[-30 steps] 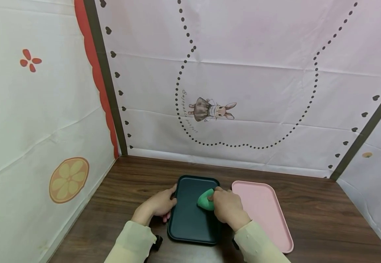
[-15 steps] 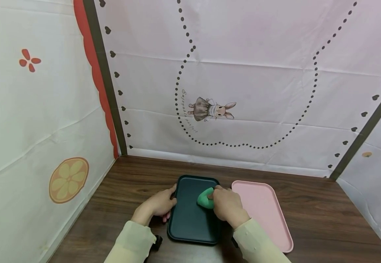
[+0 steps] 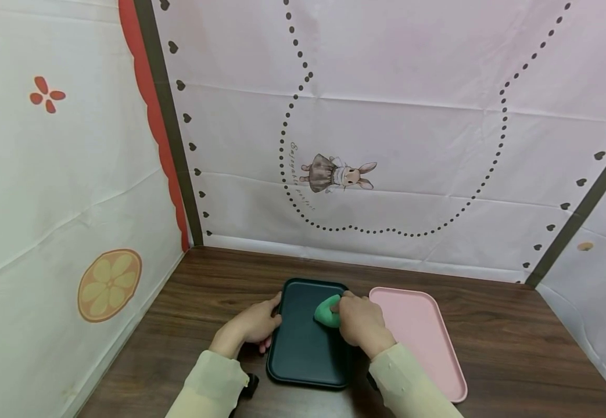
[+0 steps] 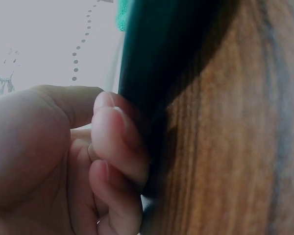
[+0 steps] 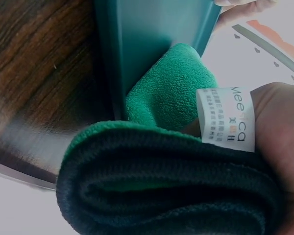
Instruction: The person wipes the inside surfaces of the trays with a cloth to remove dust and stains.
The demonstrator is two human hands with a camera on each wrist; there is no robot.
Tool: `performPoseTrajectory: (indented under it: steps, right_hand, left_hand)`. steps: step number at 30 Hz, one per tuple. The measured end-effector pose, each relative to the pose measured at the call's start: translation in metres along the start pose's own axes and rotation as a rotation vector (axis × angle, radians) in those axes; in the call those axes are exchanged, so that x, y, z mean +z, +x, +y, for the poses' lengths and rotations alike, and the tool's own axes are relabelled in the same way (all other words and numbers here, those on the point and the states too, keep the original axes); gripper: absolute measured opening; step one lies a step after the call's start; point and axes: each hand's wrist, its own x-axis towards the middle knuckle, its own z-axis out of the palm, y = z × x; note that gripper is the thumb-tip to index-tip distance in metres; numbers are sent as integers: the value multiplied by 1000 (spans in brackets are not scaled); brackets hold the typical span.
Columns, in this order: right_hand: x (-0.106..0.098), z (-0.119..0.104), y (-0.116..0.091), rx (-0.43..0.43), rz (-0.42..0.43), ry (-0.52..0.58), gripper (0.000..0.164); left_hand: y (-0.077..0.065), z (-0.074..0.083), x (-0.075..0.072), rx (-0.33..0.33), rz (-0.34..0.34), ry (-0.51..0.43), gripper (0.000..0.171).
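A dark green rectangular tray [image 3: 308, 354] lies on the wooden table. My left hand [image 3: 250, 323] grips its left rim, the thumb along the edge and the other fingers curled low beside it; the left wrist view shows these fingers [image 4: 118, 142] against the tray's side. With my right hand [image 3: 359, 323] I hold a folded green cleaning cloth [image 3: 326, 312] against the tray's inner surface, right of its middle. In the right wrist view the cloth [image 5: 169, 90] shows a fuzzy pile, dark edging in folded layers and a white printed tag [image 5: 226, 119]. My right fingertips are mostly hidden behind it.
A pink tray [image 3: 418, 331] lies to the right of the dark one, partly under my right forearm in the head view. Printed white fabric walls [image 3: 412, 151] stand at the back and both sides of the wooden table [image 3: 522, 348].
My right hand and the cloth have slid slightly toward the far end of the dark tray. The left hand and both trays stay where they were.
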Motion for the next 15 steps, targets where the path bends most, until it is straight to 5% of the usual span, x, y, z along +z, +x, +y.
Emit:
performPoseTrajectory:
  steps: [15]
  right_hand:
    - [-1, -1, 7, 19, 0, 10, 40]
  left_hand:
    - [-2, 2, 0, 9, -2, -4, 65]
